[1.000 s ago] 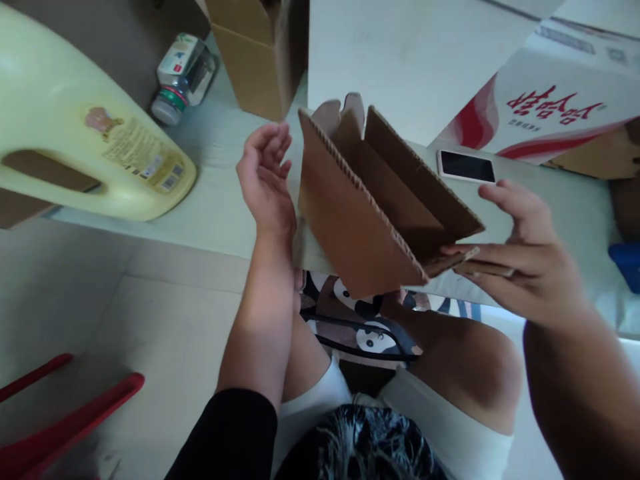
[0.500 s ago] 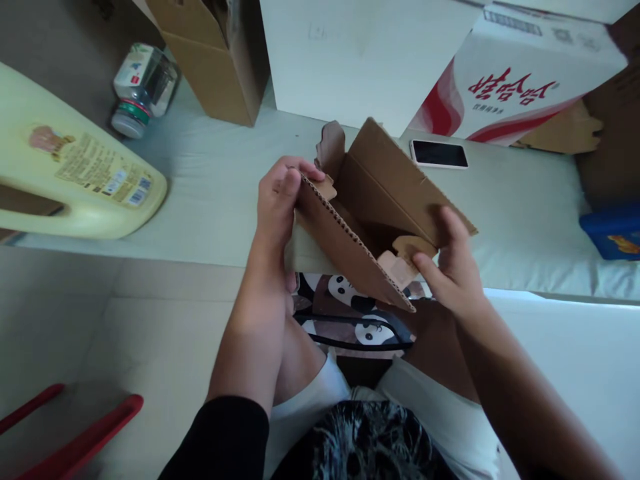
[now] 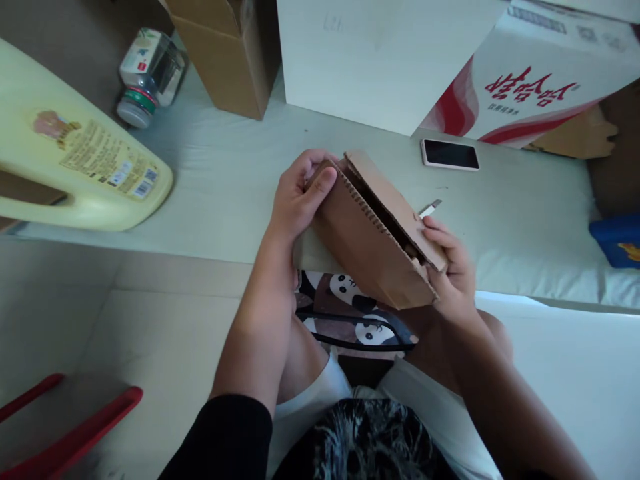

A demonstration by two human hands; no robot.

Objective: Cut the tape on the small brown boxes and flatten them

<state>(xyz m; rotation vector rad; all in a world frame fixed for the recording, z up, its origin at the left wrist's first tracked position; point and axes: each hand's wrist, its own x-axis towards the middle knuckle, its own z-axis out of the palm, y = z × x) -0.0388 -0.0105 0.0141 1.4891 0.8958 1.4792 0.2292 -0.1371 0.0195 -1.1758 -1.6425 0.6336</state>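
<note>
A small brown cardboard box (image 3: 370, 247) is held tilted above my lap, its two long walls squeezed close so that only a narrow dark gap shows between them. My left hand (image 3: 306, 193) grips its upper left end, thumb lying on the near wall. At the lower right end, my right hand (image 3: 450, 267) is closed round the corner, fingers on the far wall. Part of an end flap shows in the gap by that hand. Just beyond the box, a utility knife (image 3: 430, 209) with a pale handle lies on the cloth.
Behind stand a tall cardboard box (image 3: 235, 67), a white box (image 3: 370, 60) and a red-and-white carton (image 3: 530, 87). A phone (image 3: 450, 155) lies before the carton. Left are a yellow jug (image 3: 85, 147) and a clear jar (image 3: 153, 77); right, a blue container (image 3: 617, 240). A panda-print bag (image 3: 350, 313) is below.
The box's spread walls have been pressed together, and the end flaps are now mostly hidden. Both hands shifted slightly right. The utility knife behind the box has come into view.
</note>
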